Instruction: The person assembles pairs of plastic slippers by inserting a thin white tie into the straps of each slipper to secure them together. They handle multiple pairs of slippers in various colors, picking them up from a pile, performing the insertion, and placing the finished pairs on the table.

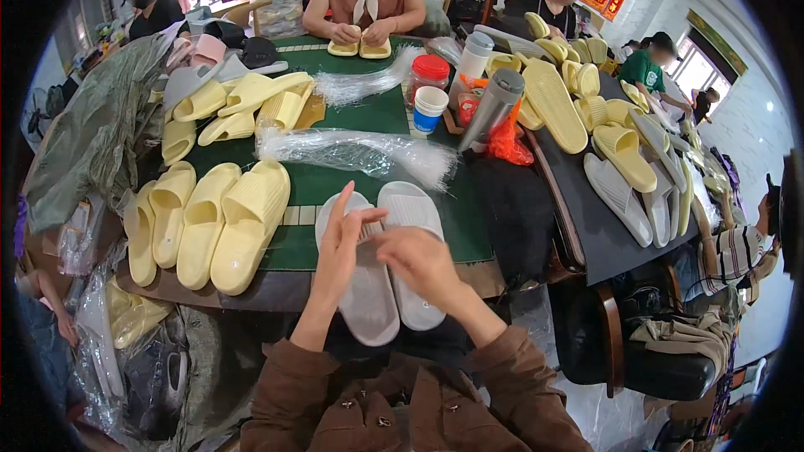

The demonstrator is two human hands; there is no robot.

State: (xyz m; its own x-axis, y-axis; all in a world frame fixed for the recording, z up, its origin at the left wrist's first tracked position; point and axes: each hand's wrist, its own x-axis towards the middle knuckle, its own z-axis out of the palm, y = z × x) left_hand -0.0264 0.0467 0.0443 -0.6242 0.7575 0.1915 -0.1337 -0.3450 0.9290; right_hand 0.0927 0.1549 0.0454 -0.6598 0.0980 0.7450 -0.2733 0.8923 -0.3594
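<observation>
In the head view, the person's two hands meet over a pair of white slippers (389, 264) that lies side by side, soles down, on the near edge of the green table mat (377, 117), the heels reaching past the table edge toward the person's brown jacket (402, 406). The left hand (343, 238) stands on edge above the left slipper, fingers stretched out and loose, the thumb pointing toward the other hand; it grips nothing that can be seen. The right hand (419, 259) hovers over the gap between the two slippers with its fingers curled inward, and whether they pinch anything cannot be told. Just to the left of the pair, a row of pale yellow slippers (209, 222) lies in parallel on the table. Beyond the hands, a bundle of clear plastic bags (352, 151) stretches across the mat. Farther back stand a jar with a red lid (429, 75), a white cup with a blue band (430, 107) and a grey metal flask (492, 107). Across the table, another person in a brown top holds a yellow pair (360, 48) with both hands.
</observation>
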